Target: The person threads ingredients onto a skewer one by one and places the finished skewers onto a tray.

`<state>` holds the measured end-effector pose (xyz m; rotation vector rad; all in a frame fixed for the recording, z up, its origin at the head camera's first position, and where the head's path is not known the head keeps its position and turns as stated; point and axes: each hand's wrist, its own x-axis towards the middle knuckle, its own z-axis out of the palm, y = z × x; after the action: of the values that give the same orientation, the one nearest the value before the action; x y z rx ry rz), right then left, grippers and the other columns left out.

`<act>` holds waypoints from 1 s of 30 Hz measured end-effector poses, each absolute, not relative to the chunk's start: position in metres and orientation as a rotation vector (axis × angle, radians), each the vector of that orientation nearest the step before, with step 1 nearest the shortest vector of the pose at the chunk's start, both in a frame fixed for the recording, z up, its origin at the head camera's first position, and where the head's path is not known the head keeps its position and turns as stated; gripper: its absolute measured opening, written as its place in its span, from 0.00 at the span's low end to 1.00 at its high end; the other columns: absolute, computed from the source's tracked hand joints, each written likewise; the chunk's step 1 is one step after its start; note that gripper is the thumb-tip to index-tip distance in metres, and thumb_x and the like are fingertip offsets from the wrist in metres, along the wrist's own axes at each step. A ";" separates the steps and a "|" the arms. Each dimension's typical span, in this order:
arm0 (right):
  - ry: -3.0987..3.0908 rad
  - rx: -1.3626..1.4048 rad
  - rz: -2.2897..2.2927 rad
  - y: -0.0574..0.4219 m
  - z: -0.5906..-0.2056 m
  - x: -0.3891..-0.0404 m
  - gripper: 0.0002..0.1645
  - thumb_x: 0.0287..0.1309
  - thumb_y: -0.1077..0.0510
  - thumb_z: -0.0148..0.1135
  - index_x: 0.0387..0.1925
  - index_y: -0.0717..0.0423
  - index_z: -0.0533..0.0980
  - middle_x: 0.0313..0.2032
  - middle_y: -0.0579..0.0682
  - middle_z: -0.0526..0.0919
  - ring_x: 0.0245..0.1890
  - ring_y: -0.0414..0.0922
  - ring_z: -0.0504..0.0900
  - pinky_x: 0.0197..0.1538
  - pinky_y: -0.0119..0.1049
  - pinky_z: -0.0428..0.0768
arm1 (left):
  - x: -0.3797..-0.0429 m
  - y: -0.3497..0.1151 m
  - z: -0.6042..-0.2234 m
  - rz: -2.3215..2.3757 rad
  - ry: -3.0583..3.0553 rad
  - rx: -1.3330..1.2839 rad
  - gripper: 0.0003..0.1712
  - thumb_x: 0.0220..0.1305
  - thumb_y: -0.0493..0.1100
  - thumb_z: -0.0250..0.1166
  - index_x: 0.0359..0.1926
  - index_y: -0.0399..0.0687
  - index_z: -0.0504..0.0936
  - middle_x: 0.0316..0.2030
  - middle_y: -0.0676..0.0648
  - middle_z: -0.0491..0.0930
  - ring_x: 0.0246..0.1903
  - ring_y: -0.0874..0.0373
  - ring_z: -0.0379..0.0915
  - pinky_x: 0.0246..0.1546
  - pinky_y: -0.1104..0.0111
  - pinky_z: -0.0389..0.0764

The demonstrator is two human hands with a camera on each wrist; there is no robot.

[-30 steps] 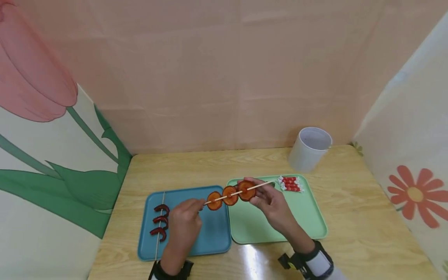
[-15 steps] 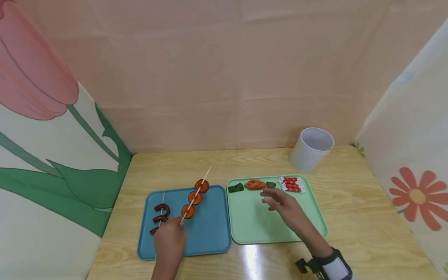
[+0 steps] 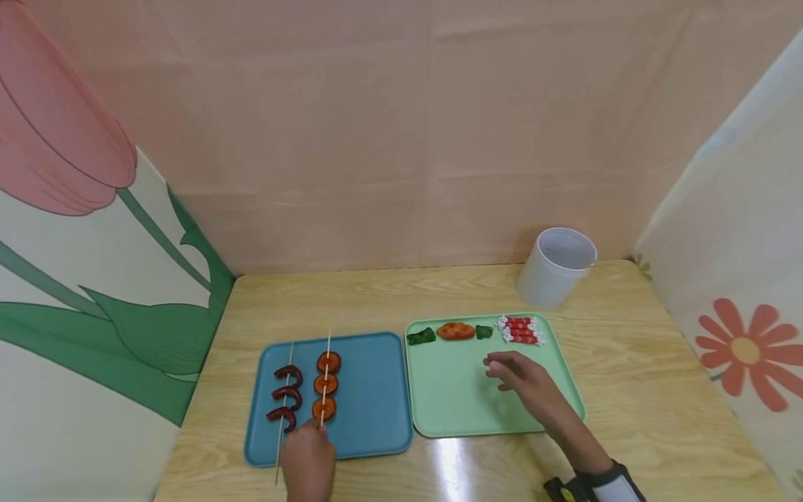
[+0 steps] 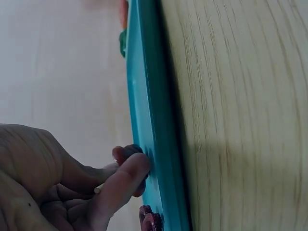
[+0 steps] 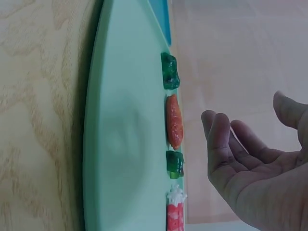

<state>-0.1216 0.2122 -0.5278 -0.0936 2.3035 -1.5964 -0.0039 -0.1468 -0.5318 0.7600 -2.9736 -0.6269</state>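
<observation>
My left hand [image 3: 309,457] pinches the near end of a wooden skewer [image 3: 329,341] that bears three round orange-brown slices [image 3: 325,384]. This skewer lies along the blue tray [image 3: 376,404], to the right of another skewer with three dark red curled pieces [image 3: 287,398]. In the left wrist view the thumb and finger grip the stick's end [image 4: 97,190]. My right hand [image 3: 523,380] hovers over the green tray [image 3: 439,397], fingers loosely bent and holding nothing.
Along the green tray's far side lie a green piece [image 3: 421,336], an orange-brown piece [image 3: 456,331], a second green piece [image 3: 484,332] and several red-and-white rolls [image 3: 521,330]. A white cup [image 3: 557,267] stands behind that tray, near the back wall.
The right hand let go of the round-slice skewer and drew back to the right. The left hand carried the skewer left and lowered it onto the blue tray, turning it lengthwise beside the other.
</observation>
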 end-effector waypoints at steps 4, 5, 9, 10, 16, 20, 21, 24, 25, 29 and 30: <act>2.303 -0.083 -1.590 0.214 -0.530 -0.121 0.30 0.76 0.45 0.55 0.65 0.63 0.73 0.61 0.63 0.81 0.53 0.50 0.85 0.50 0.33 0.85 | -0.004 -0.147 -0.532 -0.655 -2.996 0.825 0.07 0.59 0.33 0.70 0.27 0.32 0.85 0.20 0.40 0.82 0.24 0.41 0.82 0.23 0.50 0.79; 2.305 -0.084 -1.586 0.214 -0.530 -0.121 0.30 0.76 0.44 0.55 0.65 0.62 0.72 0.61 0.62 0.81 0.53 0.49 0.85 0.50 0.33 0.85 | -0.004 -0.148 -0.532 -0.662 -3.000 0.839 0.07 0.59 0.32 0.70 0.27 0.31 0.85 0.20 0.40 0.83 0.24 0.41 0.82 0.23 0.50 0.80; 2.313 -0.085 -1.587 0.217 -0.530 -0.122 0.30 0.76 0.44 0.55 0.65 0.62 0.73 0.61 0.62 0.81 0.53 0.49 0.85 0.50 0.33 0.85 | -0.004 -0.150 -0.534 -0.649 -3.015 0.870 0.06 0.59 0.32 0.70 0.29 0.31 0.84 0.22 0.39 0.83 0.26 0.41 0.83 0.25 0.49 0.81; 2.316 -0.086 -1.585 0.218 -0.530 -0.122 0.30 0.76 0.44 0.55 0.65 0.62 0.73 0.61 0.62 0.81 0.53 0.48 0.84 0.50 0.33 0.85 | -0.004 -0.150 -0.535 -0.643 -3.019 0.869 0.06 0.59 0.32 0.70 0.30 0.31 0.84 0.23 0.39 0.83 0.26 0.40 0.83 0.25 0.49 0.81; 2.350 -0.087 -1.590 0.221 -0.531 -0.124 0.29 0.76 0.45 0.55 0.64 0.62 0.73 0.60 0.64 0.81 0.51 0.48 0.85 0.49 0.34 0.85 | -0.004 -0.151 -0.538 -0.560 -3.034 0.808 0.06 0.56 0.32 0.71 0.32 0.30 0.85 0.29 0.35 0.80 0.28 0.39 0.81 0.29 0.47 0.82; 2.451 -0.023 -1.569 0.226 -0.526 -0.130 0.29 0.75 0.42 0.55 0.63 0.61 0.74 0.56 0.62 0.83 0.48 0.44 0.86 0.48 0.35 0.86 | -0.003 -0.150 -0.539 -0.555 -3.028 0.801 0.06 0.55 0.31 0.72 0.32 0.29 0.85 0.30 0.34 0.79 0.29 0.38 0.80 0.31 0.46 0.83; 2.497 0.013 -1.568 0.229 -0.523 -0.133 0.30 0.75 0.41 0.55 0.63 0.59 0.75 0.55 0.61 0.84 0.47 0.43 0.86 0.47 0.35 0.86 | -0.003 -0.150 -0.539 -0.557 -3.029 0.803 0.06 0.55 0.31 0.72 0.32 0.28 0.85 0.30 0.34 0.79 0.29 0.38 0.80 0.31 0.46 0.83; 2.673 0.220 -1.629 0.241 -0.511 -0.145 0.28 0.73 0.40 0.57 0.60 0.56 0.76 0.51 0.50 0.84 0.44 0.37 0.83 0.43 0.28 0.82 | -0.004 -0.150 -0.538 -0.572 -3.068 0.835 0.07 0.57 0.31 0.72 0.32 0.27 0.85 0.30 0.35 0.78 0.30 0.39 0.80 0.32 0.47 0.83; 2.727 0.312 -1.691 0.247 -0.507 -0.152 0.26 0.73 0.41 0.58 0.59 0.55 0.76 0.49 0.47 0.84 0.43 0.35 0.82 0.43 0.26 0.80 | -0.005 -0.150 -0.538 -0.577 -3.078 0.846 0.07 0.57 0.32 0.72 0.33 0.27 0.85 0.30 0.35 0.78 0.30 0.40 0.80 0.32 0.48 0.83; 2.904 0.631 -2.043 0.271 -0.495 -0.182 0.21 0.67 0.50 0.67 0.56 0.56 0.77 0.46 0.39 0.79 0.43 0.32 0.79 0.43 0.20 0.76 | -0.006 -0.148 -0.535 -0.585 -3.094 0.911 0.09 0.59 0.35 0.73 0.34 0.28 0.86 0.31 0.35 0.79 0.32 0.42 0.81 0.34 0.49 0.84; 2.958 0.672 -2.095 0.278 -0.492 -0.191 0.22 0.66 0.52 0.68 0.56 0.57 0.76 0.47 0.38 0.78 0.44 0.32 0.77 0.45 0.21 0.75 | -0.005 -0.147 -0.534 -0.577 -3.087 0.918 0.11 0.59 0.36 0.74 0.34 0.28 0.86 0.32 0.35 0.79 0.32 0.41 0.81 0.34 0.49 0.84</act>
<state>-0.1906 0.2776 -0.4923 0.6717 2.9577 -2.0952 -0.0054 -0.1471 -0.5345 0.9177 -3.0873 -0.5770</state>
